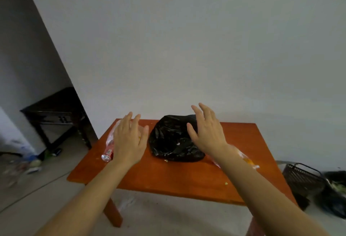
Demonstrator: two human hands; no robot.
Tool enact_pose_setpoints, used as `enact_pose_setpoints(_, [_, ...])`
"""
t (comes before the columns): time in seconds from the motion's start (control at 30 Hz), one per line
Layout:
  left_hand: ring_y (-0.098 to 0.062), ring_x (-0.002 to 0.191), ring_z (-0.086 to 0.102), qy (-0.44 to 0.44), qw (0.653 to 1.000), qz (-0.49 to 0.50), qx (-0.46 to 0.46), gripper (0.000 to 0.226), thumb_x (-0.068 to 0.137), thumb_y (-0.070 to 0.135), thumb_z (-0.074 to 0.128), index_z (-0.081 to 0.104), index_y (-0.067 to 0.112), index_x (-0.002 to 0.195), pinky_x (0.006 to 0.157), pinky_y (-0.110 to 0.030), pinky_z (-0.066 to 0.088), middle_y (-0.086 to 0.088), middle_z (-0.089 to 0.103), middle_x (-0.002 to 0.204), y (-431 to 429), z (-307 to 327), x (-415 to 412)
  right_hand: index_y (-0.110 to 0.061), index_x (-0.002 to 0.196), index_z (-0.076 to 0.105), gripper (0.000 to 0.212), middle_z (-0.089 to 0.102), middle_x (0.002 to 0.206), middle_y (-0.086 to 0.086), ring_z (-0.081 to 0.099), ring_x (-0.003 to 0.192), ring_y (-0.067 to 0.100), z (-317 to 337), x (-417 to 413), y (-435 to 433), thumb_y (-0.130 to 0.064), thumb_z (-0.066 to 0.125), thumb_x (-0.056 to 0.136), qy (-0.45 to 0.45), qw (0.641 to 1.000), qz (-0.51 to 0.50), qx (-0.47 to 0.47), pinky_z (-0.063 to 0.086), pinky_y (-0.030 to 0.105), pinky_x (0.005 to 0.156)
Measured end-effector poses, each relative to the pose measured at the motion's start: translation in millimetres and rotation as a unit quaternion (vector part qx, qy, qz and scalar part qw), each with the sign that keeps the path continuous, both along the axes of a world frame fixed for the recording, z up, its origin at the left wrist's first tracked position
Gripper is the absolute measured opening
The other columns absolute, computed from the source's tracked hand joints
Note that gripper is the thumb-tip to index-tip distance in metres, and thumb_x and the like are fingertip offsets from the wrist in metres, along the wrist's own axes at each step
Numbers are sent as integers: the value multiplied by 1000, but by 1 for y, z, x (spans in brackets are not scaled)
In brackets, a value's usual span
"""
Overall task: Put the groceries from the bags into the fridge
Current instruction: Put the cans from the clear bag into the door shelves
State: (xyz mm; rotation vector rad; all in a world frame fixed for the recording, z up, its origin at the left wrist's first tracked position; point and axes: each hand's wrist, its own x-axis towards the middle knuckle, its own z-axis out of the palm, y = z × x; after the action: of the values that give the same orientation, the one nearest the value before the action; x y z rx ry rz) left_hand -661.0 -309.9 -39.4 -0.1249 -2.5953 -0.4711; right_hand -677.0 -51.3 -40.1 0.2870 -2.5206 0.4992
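A crumpled black plastic bag (172,140) lies in the middle of an orange-brown wooden table (168,179). A clear plastic bag (110,138) with a red-labelled can (107,155) in it lies at the table's left side, partly hidden behind my left hand (129,140). That hand hovers over it, fingers straight and spread, holding nothing. My right hand (207,132) is raised above the black bag's right side, fingers spread, empty. Another clear bag with orange contents (247,160) lies on the table's right part, mostly hidden by my right forearm.
A white wall stands right behind the table. A dark wooden side table (56,112) sits at the back left, with litter on the floor below it. A dark wire basket (303,179) and a black bag with greens (335,194) are on the floor at right.
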Motion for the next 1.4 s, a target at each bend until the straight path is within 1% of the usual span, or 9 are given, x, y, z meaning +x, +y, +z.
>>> enact_pose_setpoints(0.1, [-29,143,33,-18,999,33,-16,60,99,51,26,42,15,146,115,-50,29,-11,36,156,-31,2,-62,-16,151,33,57,33,157,12,35,143,30,-2,-78,-31,-37,49,101,-37,997,65,10,48,43,103])
enact_pose_setpoints(0.23, [-29,134,44,-48,995,83,-19,53,101,45,35,47,13,141,108,-47,37,-13,46,147,-78,-16,-114,-19,150,36,54,37,154,8,38,140,25,-16,-151,-86,-34,48,101,-75,990,116,24,51,37,97])
enact_pose_setpoints(0.37, [-27,121,52,-102,990,102,-6,62,96,55,24,48,13,135,99,-47,47,-13,52,136,-133,-55,-161,-18,147,42,50,44,148,7,42,136,26,-47,-202,-145,-34,48,100,-125,975,177,53,53,41,95])
enact_pose_setpoints(0.5, [-23,115,53,-150,983,101,8,46,101,46,36,47,16,133,95,-45,50,-11,51,132,-187,-104,-215,-18,142,48,46,50,141,7,49,128,27,-91,-246,-199,-29,52,98,-173,962,197,76,57,44,86])
enact_pose_setpoints(0.73, [-18,113,51,-315,946,76,4,35,101,36,45,50,17,130,92,-33,50,-7,53,128,-276,-192,-297,-24,143,47,45,45,148,0,47,131,23,-158,-318,-295,-28,49,98,-307,937,145,81,54,42,93])
enact_pose_setpoints(1.03, [-25,121,48,-453,888,68,38,57,97,50,45,33,13,139,94,-39,50,-10,46,130,-319,-272,-352,-14,135,57,36,55,137,4,51,128,22,-237,-356,-373,-26,46,103,-426,882,157,131,48,41,102])
enact_pose_setpoints(1.13, [-31,125,46,-470,877,73,63,75,94,53,51,19,12,148,97,-45,47,-13,44,133,-320,-288,-363,-14,143,47,52,50,145,8,45,134,27,-262,-360,-381,-31,55,95,-477,851,158,150,42,44,109])
enact_pose_setpoints(1.27, [-36,124,52,-522,840,77,126,87,84,60,61,22,16,148,101,-51,48,-14,49,138,-323,-304,-365,-21,151,33,83,43,148,7,31,137,32,-286,-356,-380,-53,64,81,-492,827,141,232,31,62,111])
enact_pose_setpoints(1.4, [-33,118,57,-531,831,73,144,89,72,53,77,34,15,140,96,-48,52,-11,52,133,-324,-306,-372,-21,148,35,87,43,142,8,31,135,35,-295,-350,-384,-46,75,75,-479,822,119,284,29,64,112])
